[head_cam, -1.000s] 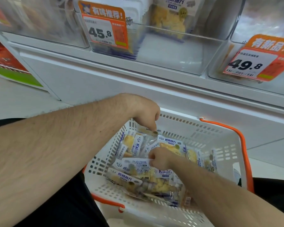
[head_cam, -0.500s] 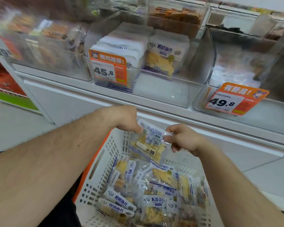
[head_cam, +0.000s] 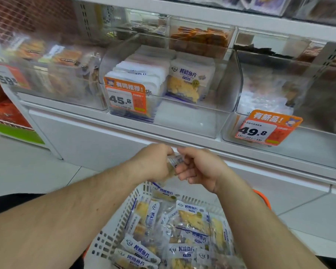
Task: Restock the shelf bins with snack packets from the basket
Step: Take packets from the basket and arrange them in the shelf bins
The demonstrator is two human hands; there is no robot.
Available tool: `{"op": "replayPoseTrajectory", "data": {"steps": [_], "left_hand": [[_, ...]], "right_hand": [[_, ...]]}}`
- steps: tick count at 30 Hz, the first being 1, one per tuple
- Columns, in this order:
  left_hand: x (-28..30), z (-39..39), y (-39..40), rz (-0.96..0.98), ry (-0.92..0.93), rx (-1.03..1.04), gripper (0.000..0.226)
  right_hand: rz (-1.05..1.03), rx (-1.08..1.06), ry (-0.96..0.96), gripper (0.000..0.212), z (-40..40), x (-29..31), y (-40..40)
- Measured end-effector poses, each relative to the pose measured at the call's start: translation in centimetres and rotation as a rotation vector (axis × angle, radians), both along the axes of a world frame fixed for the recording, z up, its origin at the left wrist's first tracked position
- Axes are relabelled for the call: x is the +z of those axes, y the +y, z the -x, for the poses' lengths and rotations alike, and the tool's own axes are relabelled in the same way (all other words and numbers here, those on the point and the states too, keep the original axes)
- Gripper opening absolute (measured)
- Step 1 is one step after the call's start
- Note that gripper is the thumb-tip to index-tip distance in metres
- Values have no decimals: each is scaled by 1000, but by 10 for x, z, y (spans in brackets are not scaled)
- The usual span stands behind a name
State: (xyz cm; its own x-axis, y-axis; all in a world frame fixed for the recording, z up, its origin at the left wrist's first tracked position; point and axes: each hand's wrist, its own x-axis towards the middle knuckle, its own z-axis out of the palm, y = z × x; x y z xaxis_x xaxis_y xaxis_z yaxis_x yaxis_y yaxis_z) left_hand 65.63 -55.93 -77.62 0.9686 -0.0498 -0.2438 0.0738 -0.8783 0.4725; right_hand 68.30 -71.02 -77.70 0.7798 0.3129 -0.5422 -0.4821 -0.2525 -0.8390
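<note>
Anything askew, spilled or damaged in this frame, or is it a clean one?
Nothing spilled or damaged. The packets in the basket lie jumbled at all angles, unlike the upright rows in the clear bin. Both hands, left hand and right hand, pinch one packet between them.

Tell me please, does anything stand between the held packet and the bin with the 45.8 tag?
Nothing visible does. Both hands, left and right, hold the packet below the clear bin; only its front wall rises ahead, and the right half behind it looks free.
</note>
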Motion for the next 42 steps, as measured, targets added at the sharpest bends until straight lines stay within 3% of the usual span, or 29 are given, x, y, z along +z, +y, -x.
{"op": "replayPoseTrajectory", "data": {"steps": [2,6,9,12,20,25,29,32,35,42], "left_hand": [[6,-5,10,160,18,127,16],[16,-14,26,630,89,316,29],[21,-17,25,858,128,327,33],[25,-17,22,952,130,313,35],[36,-25,23,961,-49,305,31],[54,-36,30,728,-403,494,45],[62,-44,37,578,-578,587,38],[60,-51,40,509,-601,612,33],[56,-54,43,451,-566,648,34],[60,-50,48,329,-424,641,45]], "right_hand": [[51,-87,-114,39,-8,9,-8],[166,-233,-375,36,-23,20,-24],[125,-161,-401,36,-23,23,-28],[84,-73,-429,24,-17,25,-25],[226,-39,-632,8,-25,64,-18],[317,-160,-818,10,-47,118,-22],[352,-220,-915,16,-65,141,-19],[465,-186,-924,10,-78,142,-9],[561,-184,-885,20,-90,141,6],[596,-239,-670,19,-133,121,41]]}}
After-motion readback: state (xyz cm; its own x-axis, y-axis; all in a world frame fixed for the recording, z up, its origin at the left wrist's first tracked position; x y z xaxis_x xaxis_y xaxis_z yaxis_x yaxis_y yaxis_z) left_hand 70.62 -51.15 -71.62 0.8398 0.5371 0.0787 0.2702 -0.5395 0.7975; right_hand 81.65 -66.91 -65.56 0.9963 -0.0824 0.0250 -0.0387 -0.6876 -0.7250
